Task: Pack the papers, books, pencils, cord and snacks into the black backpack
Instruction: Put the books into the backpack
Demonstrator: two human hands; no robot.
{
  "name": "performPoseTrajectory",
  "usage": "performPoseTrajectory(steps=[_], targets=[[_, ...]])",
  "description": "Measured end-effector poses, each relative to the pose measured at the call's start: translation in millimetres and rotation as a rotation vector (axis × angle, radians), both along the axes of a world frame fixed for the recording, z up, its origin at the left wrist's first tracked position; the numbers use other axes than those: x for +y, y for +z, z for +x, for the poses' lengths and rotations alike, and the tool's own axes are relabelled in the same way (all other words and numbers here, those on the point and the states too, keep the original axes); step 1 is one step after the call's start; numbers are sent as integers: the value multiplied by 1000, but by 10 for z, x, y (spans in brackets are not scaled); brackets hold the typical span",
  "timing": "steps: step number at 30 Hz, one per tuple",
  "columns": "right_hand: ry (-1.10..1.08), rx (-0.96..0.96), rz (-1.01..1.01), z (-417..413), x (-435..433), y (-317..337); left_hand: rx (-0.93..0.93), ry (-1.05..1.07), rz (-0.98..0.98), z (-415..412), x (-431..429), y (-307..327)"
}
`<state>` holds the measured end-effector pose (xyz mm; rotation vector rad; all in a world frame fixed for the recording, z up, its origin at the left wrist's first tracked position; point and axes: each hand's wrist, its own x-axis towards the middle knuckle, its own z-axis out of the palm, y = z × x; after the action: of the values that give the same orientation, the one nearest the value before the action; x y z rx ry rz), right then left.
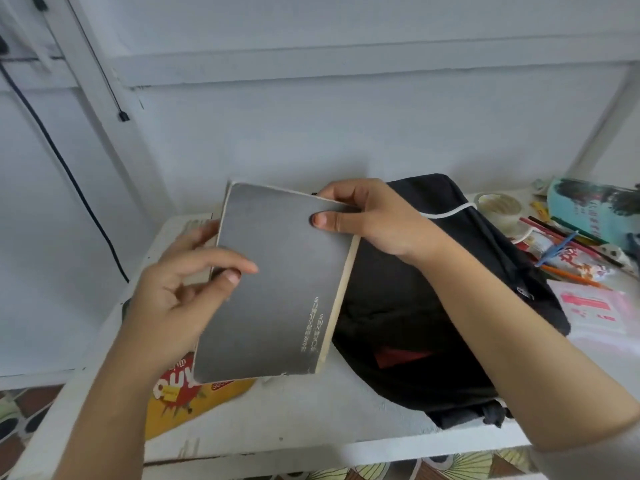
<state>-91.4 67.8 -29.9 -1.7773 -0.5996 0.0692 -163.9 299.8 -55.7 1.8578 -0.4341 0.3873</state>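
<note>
A grey-covered book [277, 289] is held tilted above the white table, just left of the black backpack [433, 306]. My right hand [367, 220] pinches its far right corner, thumb on the cover. My left hand [180, 292] grips its left edge, thumb on the cover and fingers behind. The backpack lies flat with something red [401, 355] showing in its opening. A white cord [446, 213] runs across the bag's top. Coloured pencils [571, 244] and a snack packet [568, 258] lie to the right of the bag. A yellow snack bag [180, 400] lies under the book.
A tape roll [498, 206], a teal book [595, 213] and a pink-printed plastic pouch [595, 310] sit at the table's right end. More papers or books [197, 230] lie behind my left hand. The table's front edge [311, 448] is near. A black cable [69, 174] hangs on the left wall.
</note>
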Motion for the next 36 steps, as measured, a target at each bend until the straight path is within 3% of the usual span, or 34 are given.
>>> performPoseTrajectory(steps=[2,5,12,19,26,36], targets=[[-50,42,74,-29,-119,34,63,-29,72,31,-71,12],[-189,74,229,-81,-289,-20,58,15,-13,103,-270,-4],[-423,149,289,-586,-578,-241,47,109,-504,288,-724,-26],[-567,30,577,-1051,-433,-581,76,174,-767,377,-1385,-15],[-711,-36,716,-1128,-548,-607,197,71,-743,165,-1976,-148],[-783,257,907,-1293,-897,-736,213,-267,-454,33,-2119,-362]])
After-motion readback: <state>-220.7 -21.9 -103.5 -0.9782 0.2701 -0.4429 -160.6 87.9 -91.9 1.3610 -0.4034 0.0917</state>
